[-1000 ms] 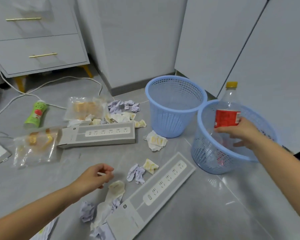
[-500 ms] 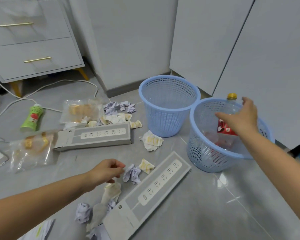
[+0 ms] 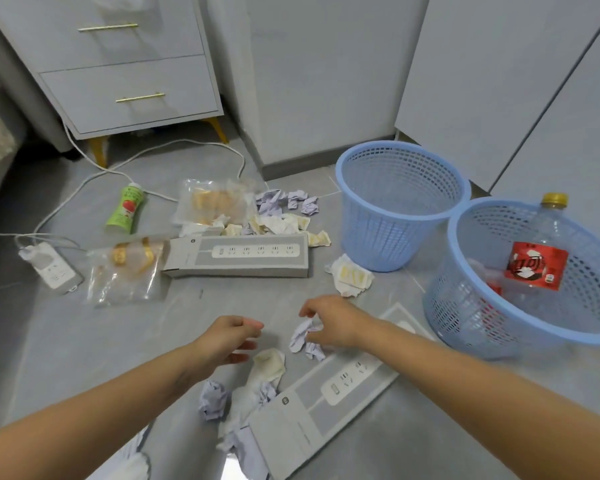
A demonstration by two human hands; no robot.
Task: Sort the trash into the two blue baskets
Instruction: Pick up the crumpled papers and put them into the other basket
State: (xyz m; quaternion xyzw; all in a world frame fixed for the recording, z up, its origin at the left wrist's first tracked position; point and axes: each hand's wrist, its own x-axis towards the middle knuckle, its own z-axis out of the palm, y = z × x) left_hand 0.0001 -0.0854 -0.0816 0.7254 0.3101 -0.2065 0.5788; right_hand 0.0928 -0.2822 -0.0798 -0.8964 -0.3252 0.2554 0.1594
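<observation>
Two blue baskets stand at the right: the far one [image 3: 388,237] shows nothing inside, the near one [image 3: 465,306] holds a clear bottle with a red label [image 3: 537,268]. My right hand [image 3: 333,320] is down at the floor, its curled fingers and thumb closing round a crumpled purple paper [image 3: 302,337]. My left hand [image 3: 229,337] hovers just left of it, fingers loosely curled, holding nothing I can see. A stained white tissue [image 3: 269,363] lies below both hands.
Two grey power-strip boxes [image 3: 236,254] [image 3: 319,407], plastic bags [image 3: 212,202] [image 3: 129,271], a green bottle [image 3: 127,209] and several paper wads [image 3: 284,202] litter the floor. A power strip [image 3: 51,268] and cable lie left. Drawers [image 3: 129,95] and cabinets stand behind.
My right hand let go of the bottle, which now stands in the near basket, and swung down left onto the purple paper. My left hand stayed low near the wads.
</observation>
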